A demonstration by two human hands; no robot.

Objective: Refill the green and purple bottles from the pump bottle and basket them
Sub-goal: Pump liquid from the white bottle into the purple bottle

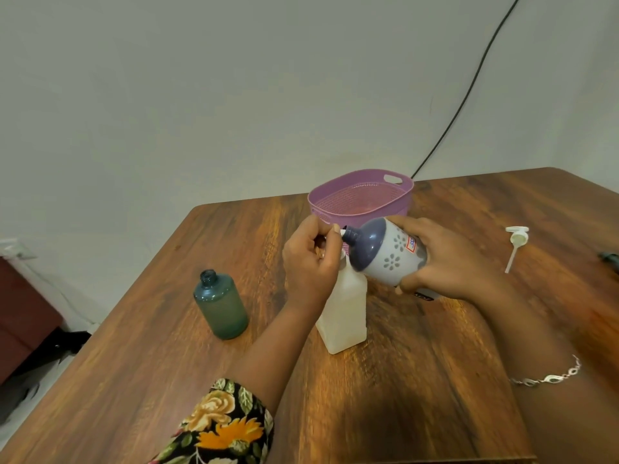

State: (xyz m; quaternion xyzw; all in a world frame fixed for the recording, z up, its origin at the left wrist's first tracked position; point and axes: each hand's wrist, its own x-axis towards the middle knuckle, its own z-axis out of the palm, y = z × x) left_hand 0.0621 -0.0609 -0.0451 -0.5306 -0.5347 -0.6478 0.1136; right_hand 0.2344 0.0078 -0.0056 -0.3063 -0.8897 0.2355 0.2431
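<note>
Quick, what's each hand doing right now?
Left hand: fingers curled at the nozzle of the purple bottle; what it grips cannot be told.
Right hand: holding the tilted purple bottle.

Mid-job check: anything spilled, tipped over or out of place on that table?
No spill visible. The pump head lies loose on the table, right of the white pump bottle, and the green bottle stands uncapped. The purple bottle is tilted only because the right hand holds it.
</note>
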